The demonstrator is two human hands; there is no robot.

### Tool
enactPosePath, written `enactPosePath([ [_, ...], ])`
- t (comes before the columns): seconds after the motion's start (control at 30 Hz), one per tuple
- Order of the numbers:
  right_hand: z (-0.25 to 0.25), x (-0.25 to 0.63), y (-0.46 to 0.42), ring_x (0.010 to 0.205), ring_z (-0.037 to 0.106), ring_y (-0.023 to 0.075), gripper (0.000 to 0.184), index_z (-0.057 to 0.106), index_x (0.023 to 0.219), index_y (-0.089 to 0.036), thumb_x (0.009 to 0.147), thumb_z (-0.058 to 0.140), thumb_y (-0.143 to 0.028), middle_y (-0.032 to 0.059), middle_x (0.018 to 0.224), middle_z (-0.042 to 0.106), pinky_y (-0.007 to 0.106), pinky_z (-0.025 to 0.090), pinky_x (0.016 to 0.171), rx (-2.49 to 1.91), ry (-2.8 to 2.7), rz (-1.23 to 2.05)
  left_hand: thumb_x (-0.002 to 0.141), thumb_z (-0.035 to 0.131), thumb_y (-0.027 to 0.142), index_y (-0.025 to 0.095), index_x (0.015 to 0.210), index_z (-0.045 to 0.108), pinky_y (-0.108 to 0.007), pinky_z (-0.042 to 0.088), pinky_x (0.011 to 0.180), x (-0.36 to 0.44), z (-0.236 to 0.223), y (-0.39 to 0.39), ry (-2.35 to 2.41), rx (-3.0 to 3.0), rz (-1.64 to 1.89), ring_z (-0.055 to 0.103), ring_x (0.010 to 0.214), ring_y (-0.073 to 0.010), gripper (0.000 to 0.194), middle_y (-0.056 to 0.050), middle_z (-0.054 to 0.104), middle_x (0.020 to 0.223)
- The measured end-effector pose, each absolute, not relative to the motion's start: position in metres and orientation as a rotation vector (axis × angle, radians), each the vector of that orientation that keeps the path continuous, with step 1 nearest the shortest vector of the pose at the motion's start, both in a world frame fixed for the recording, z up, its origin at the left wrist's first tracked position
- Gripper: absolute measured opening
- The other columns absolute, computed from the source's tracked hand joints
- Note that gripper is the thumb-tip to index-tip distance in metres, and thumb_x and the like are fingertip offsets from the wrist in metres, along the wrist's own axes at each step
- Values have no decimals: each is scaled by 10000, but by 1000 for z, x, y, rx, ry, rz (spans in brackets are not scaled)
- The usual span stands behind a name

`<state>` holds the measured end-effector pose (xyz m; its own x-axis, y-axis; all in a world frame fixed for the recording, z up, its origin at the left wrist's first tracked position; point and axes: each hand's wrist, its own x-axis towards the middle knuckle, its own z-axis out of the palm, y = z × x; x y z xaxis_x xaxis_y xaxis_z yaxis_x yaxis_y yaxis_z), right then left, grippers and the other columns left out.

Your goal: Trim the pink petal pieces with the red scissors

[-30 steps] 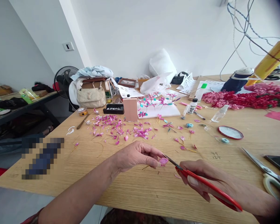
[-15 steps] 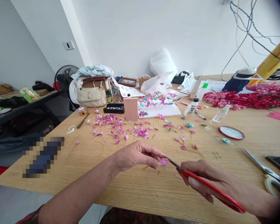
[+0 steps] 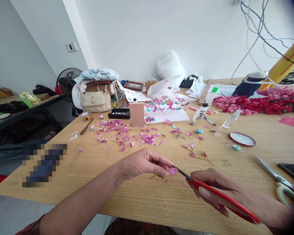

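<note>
My left hand (image 3: pixel 147 164) pinches a small pink petal (image 3: pixel 172 171) between thumb and forefinger, above the front of the wooden table. A thin gold wire (image 3: pixel 152 177) shows under that hand. In my right hand (image 3: pixel 214 189) are red-handled scissors (image 3: pixel 222 198), gripped by the handles. Their narrow dark blades reach left to the petal's upper edge, close to my left fingertips. Whether the blades touch the petal I cannot tell. Beyond my hands lie many loose pink petals (image 3: pixel 148 138) and several wired petals (image 3: pixel 191 154).
Large scissors (image 3: pixel 275 174) and a dark flat object (image 3: pixel 292 172) lie at the right. Behind are a round red-rimmed lid (image 3: pixel 242 139), a spray bottle (image 3: pixel 231 119), a wooden block (image 3: pixel 137 114) and finished wire flowers (image 3: pixel 170 106). A beige bag (image 3: pixel 96 100) stands at the back left.
The scissors and my right hand have shifted very slightly right and down. My left hand keeps its pinch on the petal, which sits almost the same. The view has moved a little.
</note>
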<state>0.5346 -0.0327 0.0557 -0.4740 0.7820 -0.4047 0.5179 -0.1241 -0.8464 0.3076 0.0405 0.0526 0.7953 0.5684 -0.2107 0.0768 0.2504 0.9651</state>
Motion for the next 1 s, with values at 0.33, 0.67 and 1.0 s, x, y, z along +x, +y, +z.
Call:
enactPosePath([
  [0.33,54,537,-33,474,367,77,477,438,659,-191,833,398,-633,-54,581,364,188,352,437,-1477,-1906,1647,633,698,132,195,876,729,-226,398,729,308,52,42,623,1331,329,538,714,-98,253,-6,661,759],
  [0.67,55,535,-31,462,366,71,531,404,629,-190,778,396,-700,-47,579,371,173,318,408,-1484,-1919,1650,636,686,112,177,818,729,-210,401,706,309,54,42,599,1307,319,511,686,-81,197,13,634,722],
  [1.0,55,535,-32,407,335,65,475,425,590,-193,770,474,-629,-55,540,367,182,282,366,-1485,-1869,1561,627,711,161,209,870,724,-225,406,744,305,48,44,634,1311,328,562,754,-105,248,2,683,835],
])
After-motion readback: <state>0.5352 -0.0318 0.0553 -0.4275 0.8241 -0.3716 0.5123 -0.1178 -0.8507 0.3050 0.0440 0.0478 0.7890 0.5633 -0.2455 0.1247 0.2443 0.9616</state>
